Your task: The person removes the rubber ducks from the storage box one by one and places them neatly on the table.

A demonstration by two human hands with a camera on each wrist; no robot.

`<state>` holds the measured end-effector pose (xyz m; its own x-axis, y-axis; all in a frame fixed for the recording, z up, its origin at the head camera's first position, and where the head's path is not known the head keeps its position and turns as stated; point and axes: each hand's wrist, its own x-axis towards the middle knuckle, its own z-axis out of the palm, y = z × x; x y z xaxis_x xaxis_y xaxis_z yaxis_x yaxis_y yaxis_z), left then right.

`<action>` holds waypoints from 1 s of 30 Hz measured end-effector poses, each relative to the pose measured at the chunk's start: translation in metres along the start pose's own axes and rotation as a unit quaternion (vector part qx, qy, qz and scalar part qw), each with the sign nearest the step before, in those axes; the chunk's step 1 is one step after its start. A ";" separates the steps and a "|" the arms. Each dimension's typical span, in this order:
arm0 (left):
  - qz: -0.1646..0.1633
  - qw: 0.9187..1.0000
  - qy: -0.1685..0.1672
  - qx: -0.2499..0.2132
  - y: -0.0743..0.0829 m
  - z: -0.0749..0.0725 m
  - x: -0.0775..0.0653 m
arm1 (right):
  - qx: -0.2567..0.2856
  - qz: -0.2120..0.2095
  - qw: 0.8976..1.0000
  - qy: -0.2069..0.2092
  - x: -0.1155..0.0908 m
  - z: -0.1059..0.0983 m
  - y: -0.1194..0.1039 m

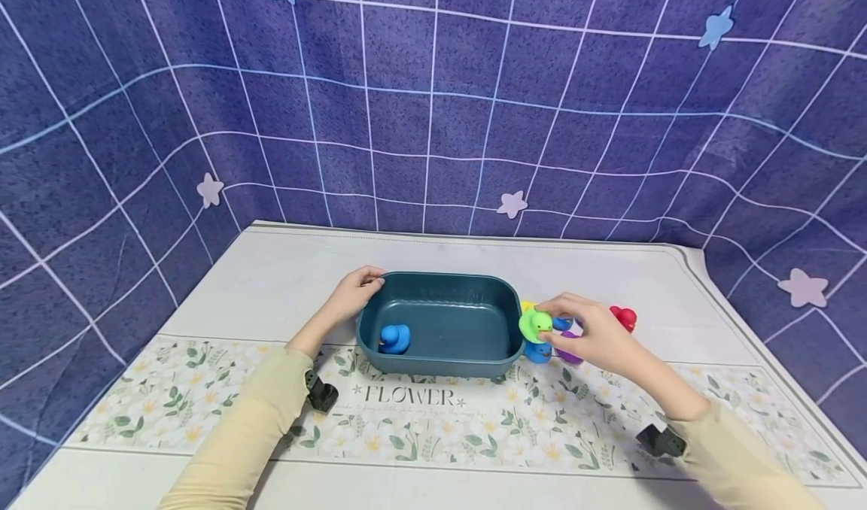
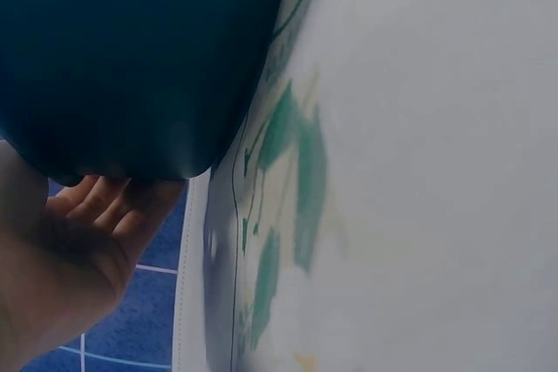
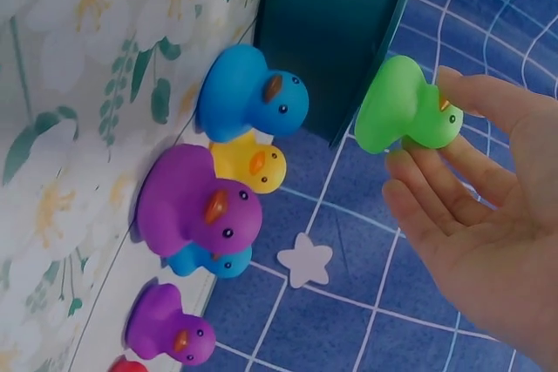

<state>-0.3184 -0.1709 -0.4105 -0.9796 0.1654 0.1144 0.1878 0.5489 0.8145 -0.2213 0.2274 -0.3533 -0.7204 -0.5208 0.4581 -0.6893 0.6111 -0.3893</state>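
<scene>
A dark teal basin (image 1: 440, 329) stands in the middle of the table with a blue rubber duck (image 1: 395, 338) in its left end. My left hand (image 1: 355, 293) holds the basin's left rim near the far corner; its fingertips are partly hidden in the left wrist view. Raised by the basin's right end, a green rubber duck (image 3: 405, 111) is pinched between the thumb and fingers of my right hand (image 1: 599, 335). Below that hand, outside the basin, are a blue duck (image 3: 248, 98), a yellow duck (image 3: 251, 163) and a large purple duck (image 3: 196, 202).
A smaller blue duck (image 3: 214, 261), a smaller purple duck (image 3: 170, 324) and a red duck (image 1: 624, 317) also sit right of the basin. A floral mat (image 1: 433, 435) crosses the white table (image 1: 318, 247). Behind hangs a blue curtain (image 1: 433, 119) with a grid and stars.
</scene>
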 end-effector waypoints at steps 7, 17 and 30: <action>0.002 1.000 -0.002 0.002 0.000 -0.001 0.000 | -0.009 -0.004 1.000 0.006 -0.006 -0.002 0.007; 0.006 1.000 -0.002 -0.003 0.003 -0.001 -0.002 | -0.007 0.024 1.000 -0.012 -0.016 -0.003 0.013; 0.011 1.000 0.000 -0.010 0.003 -0.002 -0.002 | -0.003 0.028 1.000 -0.014 -0.025 -0.002 0.023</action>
<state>-0.3159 -0.1711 -0.4078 -0.9752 0.1774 0.1326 0.2080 0.5284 0.8231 -0.2190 0.2555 -0.3723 -0.7591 -0.5022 0.4142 -0.6481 0.6423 -0.4091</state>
